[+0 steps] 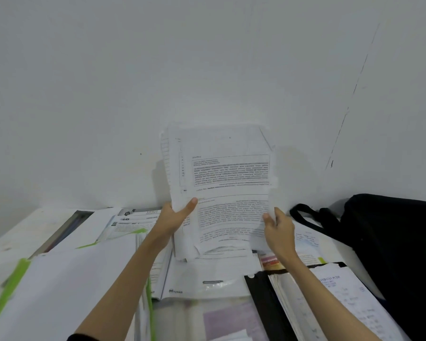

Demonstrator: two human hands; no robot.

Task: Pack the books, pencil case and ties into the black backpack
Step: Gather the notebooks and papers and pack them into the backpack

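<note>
Printed white paper sheets [221, 193] stand upright in our left hand [176, 217] and right hand [279, 230], fingers curled around their edges; soft black backpack [391, 242] sits far right.

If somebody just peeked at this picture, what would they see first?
First, the stack of printed papers held upright in the middle against the white wall, with the left hand and right hand gripping its lower edges. Next, the black backpack on the right. Below lie books with green edges at left and a black folder at right.
</note>
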